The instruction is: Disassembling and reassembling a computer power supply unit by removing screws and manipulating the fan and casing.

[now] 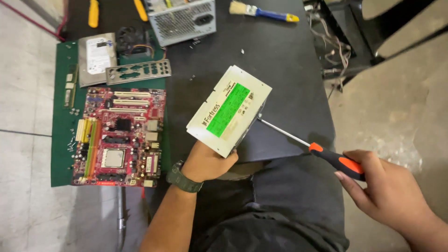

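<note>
Left hand (pixel 207 163): fingers closed around the near lower corner of a cream metal power supply box (pixel 228 109) bearing a green label, holding it tilted above the black table (pixel 280 60) at frame centre. A dark green wristwatch (pixel 183 178) sits on that wrist. Right hand (pixel 389 191), at 4 o'clock from the box: fingers wrapped around the orange and black handle of a screwdriver (pixel 333 160); its steel shaft runs toward 10 o'clock and the tip meets the right side of the box. At 9 o'clock from the box, a red motherboard (pixel 119 135) lies flat on a green mat (pixel 60 140). At 12 o'clock from the motherboard rest a hard drive (pixel 96 57), a grey metal port plate (pixel 138 72) and a small cooling fan (pixel 132 43). A 2nd, grey, vented power supply (pixel 182 19) stands at 11 o'clock from the held box. A blue-handled brush (pixel 263 11) lies at 1 o'clock. 2 yellow tool handles (pixel 94 12) lie at the table's far left.
</note>
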